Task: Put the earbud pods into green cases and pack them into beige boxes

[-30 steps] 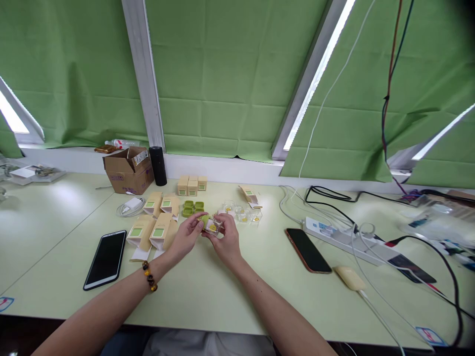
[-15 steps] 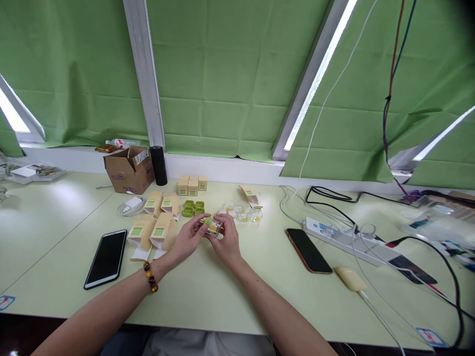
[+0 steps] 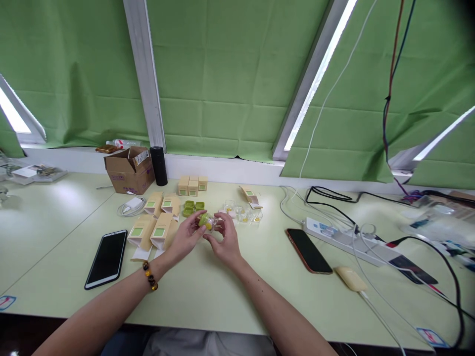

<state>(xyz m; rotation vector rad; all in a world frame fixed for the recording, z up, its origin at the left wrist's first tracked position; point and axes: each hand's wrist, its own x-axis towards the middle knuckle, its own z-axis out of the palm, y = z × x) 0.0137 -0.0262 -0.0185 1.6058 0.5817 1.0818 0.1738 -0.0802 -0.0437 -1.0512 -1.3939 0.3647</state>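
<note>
A small clear jar with a green lid and a yellow spot is held up over the table, tilted on its side. My left hand grips it at the lid end, thumb and fingers closed round it. My right hand is curled about the clear end, its index finger at the jar and its thumb lower down. Just behind my hands lies a group of square green lids. Several clear jars stand to the right, partly behind my right fingers. Part of the held jar is hidden by my fingers.
Open kraft paper boxes stand left of my hands, with small closed boxes behind. One more opened box lies at the back. Phones flank my arms. A power strip with cables is at right, a cardboard carton back left.
The jar has turned in my hands and moved slightly left, with its green lid now toward my left hand. My right thumb and fingers are further apart.
</note>
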